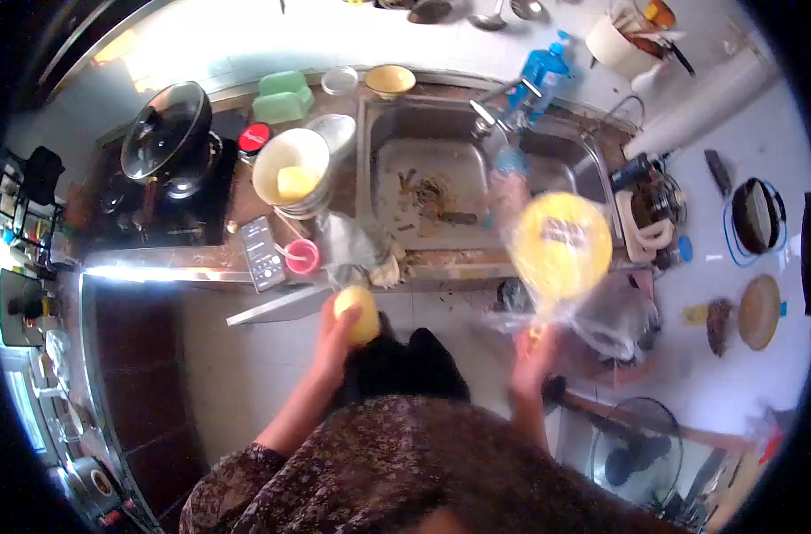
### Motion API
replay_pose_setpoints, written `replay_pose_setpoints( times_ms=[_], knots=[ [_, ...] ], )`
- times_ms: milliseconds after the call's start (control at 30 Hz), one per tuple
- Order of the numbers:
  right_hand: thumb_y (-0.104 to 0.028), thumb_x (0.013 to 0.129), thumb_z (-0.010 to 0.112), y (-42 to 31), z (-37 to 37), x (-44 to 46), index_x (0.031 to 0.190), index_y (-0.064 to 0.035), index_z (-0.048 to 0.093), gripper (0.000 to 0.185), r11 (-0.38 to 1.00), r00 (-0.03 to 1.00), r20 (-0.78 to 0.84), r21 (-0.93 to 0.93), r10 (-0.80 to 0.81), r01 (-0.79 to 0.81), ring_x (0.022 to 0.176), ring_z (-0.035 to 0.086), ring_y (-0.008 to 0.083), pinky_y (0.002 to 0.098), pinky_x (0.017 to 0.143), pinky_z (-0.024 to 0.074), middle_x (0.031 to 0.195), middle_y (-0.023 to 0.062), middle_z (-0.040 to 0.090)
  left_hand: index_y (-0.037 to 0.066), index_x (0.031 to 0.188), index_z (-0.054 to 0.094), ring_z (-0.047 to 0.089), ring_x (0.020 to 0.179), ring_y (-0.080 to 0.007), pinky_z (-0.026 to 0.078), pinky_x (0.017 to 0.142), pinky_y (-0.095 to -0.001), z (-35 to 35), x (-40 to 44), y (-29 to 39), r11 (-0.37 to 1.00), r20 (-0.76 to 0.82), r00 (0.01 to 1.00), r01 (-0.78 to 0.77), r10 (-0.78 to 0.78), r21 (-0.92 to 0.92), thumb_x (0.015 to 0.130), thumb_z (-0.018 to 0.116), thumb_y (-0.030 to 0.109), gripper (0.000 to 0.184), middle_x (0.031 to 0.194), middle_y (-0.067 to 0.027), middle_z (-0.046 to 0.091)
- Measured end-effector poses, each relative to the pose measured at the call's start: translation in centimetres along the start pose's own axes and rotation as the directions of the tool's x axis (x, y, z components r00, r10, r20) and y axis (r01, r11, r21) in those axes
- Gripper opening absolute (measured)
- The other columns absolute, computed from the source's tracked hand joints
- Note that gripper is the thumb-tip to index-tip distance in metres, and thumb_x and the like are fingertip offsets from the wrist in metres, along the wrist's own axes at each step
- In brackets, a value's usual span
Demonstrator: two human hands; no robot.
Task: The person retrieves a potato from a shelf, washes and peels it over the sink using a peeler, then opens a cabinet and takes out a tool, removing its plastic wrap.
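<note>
My left hand (336,334) is wrapped round a pale yellow, rounded piece of food (358,316) in front of the counter edge. At the right, my right hand (535,345) grips the gathered neck of a clear plastic bag (561,254) with something round and yellow inside. The bag is in front of the sink's right side. A stack of bowls (291,169) with a yellow piece in the top one stands on the counter left of the sink. Peel scraps (430,196) lie in the sink basin (392,147).
A phone (263,254) and a pink cup (302,256) stand near the counter edge, beside a crumpled grey bag (350,245). A lidded pan (167,133) is on the stove at left. Behind the faucet (494,116) stands a blue bottle (545,76).
</note>
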State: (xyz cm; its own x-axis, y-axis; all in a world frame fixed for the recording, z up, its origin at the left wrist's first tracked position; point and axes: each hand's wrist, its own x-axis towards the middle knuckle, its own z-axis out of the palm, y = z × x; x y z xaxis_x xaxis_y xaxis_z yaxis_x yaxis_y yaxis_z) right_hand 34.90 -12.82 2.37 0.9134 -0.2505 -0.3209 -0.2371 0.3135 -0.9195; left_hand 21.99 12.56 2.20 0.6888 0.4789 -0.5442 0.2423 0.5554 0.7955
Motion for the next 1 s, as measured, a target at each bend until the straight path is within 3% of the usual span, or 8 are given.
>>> replay_pose_setpoints(
  times_ms=[200,300,533,633,767,833,933,1000],
  knots=[
    [-0.051,0.093,0.032,1.5,-2.6,2.9,0.079,-0.0116,0.038,0.042,0.993,0.996,0.059,-0.092,-0.070,0.075,0.046,0.028,0.0061,0.0208,0.042,0.0216,0.056,-0.0034,0.032,0.006,0.130,0.031,0.050,0.100,-0.0224,0.043,0.084,-0.0334,2.6,3.7,5.7,0.998,0.036,0.998,-0.049,0.047,0.040,0.082,0.058,0.032,0.061,0.113,-0.0131,0.047],
    [-0.050,0.093,0.033,1.1,-0.7,2.7,0.079,-0.0119,0.039,0.041,0.995,0.999,0.032,-0.102,0.006,-0.003,0.048,0.030,0.0060,0.0210,0.043,0.0234,0.057,-0.0033,0.033,0.002,0.129,0.031,0.046,0.109,-0.0285,0.038,0.092,-0.0369,2.1,5.5,10.0,0.592,0.160,0.732,-0.642,0.662,0.486,0.075,0.066,0.028,0.070,0.118,-0.0166,0.045],
    [-0.040,0.091,0.047,0.3,2.0,4.7,0.101,-0.0087,0.050,0.033,0.977,0.975,0.113,-0.111,0.192,-0.180,0.068,0.048,0.0086,0.0205,0.059,0.0419,0.082,0.0005,0.051,0.012,0.121,0.042,0.055,0.102,-0.0320,0.044,0.085,-0.0410,-1.7,14.0,20.6,0.338,-0.034,0.818,-0.199,0.574,0.920,0.071,0.061,0.050,0.066,0.110,-0.0164,0.057],
    [-0.049,0.093,0.032,-0.6,4.3,5.7,0.079,-0.0093,0.045,0.044,0.982,0.982,0.179,-0.189,0.055,-0.020,0.044,0.030,0.0059,0.0202,0.042,0.0221,0.055,-0.0024,0.036,0.012,0.120,0.045,0.056,0.103,-0.0304,0.043,0.085,-0.0399,-1.7,16.9,20.4,0.319,-0.167,0.841,-0.008,0.515,0.948,0.068,0.061,0.053,0.069,0.110,-0.0160,0.058],
    [-0.045,0.094,0.036,1.2,1.4,10.0,0.086,-0.0070,0.047,0.040,0.929,0.985,0.175,-0.364,0.004,0.061,0.051,0.039,0.0072,0.0191,0.044,0.0300,0.063,0.0013,0.044,0.014,0.119,0.047,0.054,0.107,-0.0274,0.043,0.085,-0.0405,-1.1,18.6,19.7,0.118,-0.154,0.845,0.108,0.512,0.987,0.067,0.063,0.053,0.067,0.116,-0.0114,0.056],
    [-0.039,0.093,0.041,3.6,-0.9,13.3,0.092,-0.0058,0.049,0.034,-0.247,0.307,0.669,-0.599,-0.677,0.762,0.064,0.048,0.0100,0.0191,0.051,0.0404,0.077,0.0053,0.050,0.016,0.119,0.047,0.053,0.109,-0.0252,0.044,0.085,-0.0406,-0.4,19.1,19.5,-0.012,-0.139,0.842,0.170,0.521,0.985,0.065,0.065,0.052,0.067,0.119,-0.0101,0.054],
    [-0.035,0.091,0.047,1.6,-0.2,11.7,0.092,-0.0059,0.051,0.030,0.396,0.760,0.540,-0.649,-0.362,0.650,0.072,0.052,0.0109,0.0233,0.061,0.0470,0.086,0.0031,0.053,0.018,0.123,0.046,0.053,0.108,-0.0242,0.045,0.084,-0.0394,0.0,19.4,19.4,-0.076,-0.080,0.848,0.140,0.524,0.987,0.066,0.066,0.049,0.067,0.120,-0.0088,0.054],
    [-0.032,0.092,0.048,2.1,0.4,11.8,0.092,-0.0067,0.054,0.026,0.925,0.934,0.354,-0.340,-0.043,0.171,0.072,0.052,0.0115,0.0249,0.062,0.0467,0.085,0.0026,0.054,0.019,0.126,0.044,0.052,0.110,-0.0250,0.044,0.087,-0.0384,-0.7,20.0,19.4,-0.068,-0.012,0.869,0.052,0.495,0.996,0.070,0.065,0.047,0.066,0.122,-0.0069,0.052]
  ],
)
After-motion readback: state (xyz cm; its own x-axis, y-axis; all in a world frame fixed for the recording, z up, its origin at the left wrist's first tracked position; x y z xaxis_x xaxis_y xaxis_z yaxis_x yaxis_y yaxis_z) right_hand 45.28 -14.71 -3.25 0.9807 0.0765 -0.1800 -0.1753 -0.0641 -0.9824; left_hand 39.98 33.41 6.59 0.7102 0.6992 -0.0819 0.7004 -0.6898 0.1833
